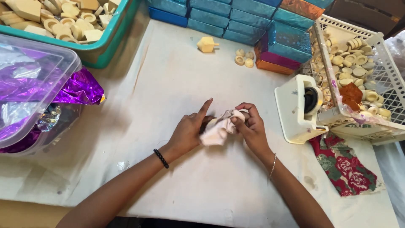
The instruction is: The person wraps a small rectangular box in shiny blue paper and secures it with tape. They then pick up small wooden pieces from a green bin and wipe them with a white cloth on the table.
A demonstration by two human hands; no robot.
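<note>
My left hand (190, 131) and my right hand (249, 126) meet at the middle of the white-covered table (168, 84). Between them is a crumpled pale cloth (219, 128), gripped by both hands. The cloth wraps a small light object that is mostly hidden. My left index finger points up and away from the cloth. A black bead bracelet circles my left wrist and a thin silver bangle my right.
A white tape dispenser (299, 107) stands right of my hands, next to a white basket (379, 71) of wooden rings. Stacked blue foil boxes (253, 19) fill the back. A wooden top (206, 44), loose rings (244, 58), teal tray (101, 42), clear bin (38, 84), floral cloth (344, 162).
</note>
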